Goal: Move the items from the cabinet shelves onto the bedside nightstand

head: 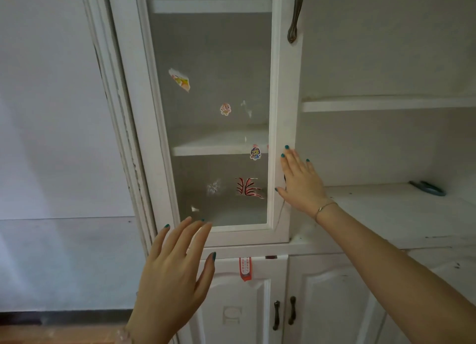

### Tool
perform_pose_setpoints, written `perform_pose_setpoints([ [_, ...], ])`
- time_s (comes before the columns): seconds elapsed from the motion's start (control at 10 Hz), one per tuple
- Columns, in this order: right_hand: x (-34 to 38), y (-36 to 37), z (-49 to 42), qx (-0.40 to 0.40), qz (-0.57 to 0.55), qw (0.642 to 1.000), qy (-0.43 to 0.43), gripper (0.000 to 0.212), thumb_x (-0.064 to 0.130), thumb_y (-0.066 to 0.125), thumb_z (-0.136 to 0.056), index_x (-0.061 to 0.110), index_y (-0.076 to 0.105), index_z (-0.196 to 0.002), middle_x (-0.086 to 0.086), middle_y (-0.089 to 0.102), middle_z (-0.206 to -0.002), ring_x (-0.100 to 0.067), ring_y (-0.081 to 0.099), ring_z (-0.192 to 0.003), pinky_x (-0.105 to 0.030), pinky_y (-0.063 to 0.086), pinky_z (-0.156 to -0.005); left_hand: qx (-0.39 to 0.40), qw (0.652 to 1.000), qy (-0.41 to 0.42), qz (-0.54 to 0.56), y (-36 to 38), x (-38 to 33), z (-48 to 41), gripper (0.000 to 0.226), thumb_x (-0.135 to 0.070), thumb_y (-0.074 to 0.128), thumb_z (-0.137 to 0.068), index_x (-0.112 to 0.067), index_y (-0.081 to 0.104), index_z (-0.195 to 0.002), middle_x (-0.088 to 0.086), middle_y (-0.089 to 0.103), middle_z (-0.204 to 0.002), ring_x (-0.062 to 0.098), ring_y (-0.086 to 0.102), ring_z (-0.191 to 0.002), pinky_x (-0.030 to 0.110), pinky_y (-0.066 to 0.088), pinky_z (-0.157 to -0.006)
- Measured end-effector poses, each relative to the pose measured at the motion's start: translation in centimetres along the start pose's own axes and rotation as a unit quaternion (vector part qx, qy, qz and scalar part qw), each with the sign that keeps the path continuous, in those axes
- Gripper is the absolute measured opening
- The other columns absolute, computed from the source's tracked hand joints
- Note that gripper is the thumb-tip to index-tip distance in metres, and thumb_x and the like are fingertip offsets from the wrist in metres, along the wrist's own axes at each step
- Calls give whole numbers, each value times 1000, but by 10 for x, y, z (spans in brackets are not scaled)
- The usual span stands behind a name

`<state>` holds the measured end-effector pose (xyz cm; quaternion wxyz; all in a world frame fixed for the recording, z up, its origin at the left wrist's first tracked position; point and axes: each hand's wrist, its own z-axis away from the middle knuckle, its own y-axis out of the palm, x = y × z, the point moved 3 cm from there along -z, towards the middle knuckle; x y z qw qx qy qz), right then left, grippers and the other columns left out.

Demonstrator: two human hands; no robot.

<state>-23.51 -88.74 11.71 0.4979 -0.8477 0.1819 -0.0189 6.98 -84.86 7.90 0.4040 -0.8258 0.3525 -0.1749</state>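
One pair of blue-handled scissors (428, 188) lay on the white counter (386, 215) at the right edge of the frame, well apart from both hands and to the right of them. The right hand (301, 181), at centre, pressed flat with straight, spread fingers against the frame of the glass door (283, 99), holding nothing. The left hand (175, 271), at lower centre, hung with its fingers loosely extended and gripped nothing. Four coloured stickers (225, 109) showed on the glass, and two small handles (276, 315) below.
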Motion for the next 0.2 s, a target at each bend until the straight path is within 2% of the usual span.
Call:
perform_pose_setpoints([
  [0.1, 0, -7, 8, -35, -77, 996, 22, 73, 41, 47, -92, 10, 10, -147, -4, 1, -157, -18, 6, -143, -45, 14, -115, -35, 999, 19, -1, 3, 4, 0, 53, -45, 19, -97, -15, 54, -123, 6, 65, -119, 29, 60, -113, 54, 43, -98],
  [0.2, 9, -10, 28, -72, -139, 987, 44, 69, 39, 47, -92, 13, 14, -147, -4, 14, -155, -18, 14, -142, -42, 16, -115, -29, 999, 13, 12, 3, 3, -1, 55, -43, 22, -97, -11, 59, -123, 6, 63, -121, 27, 58, -116, 49, 42, -101],
])
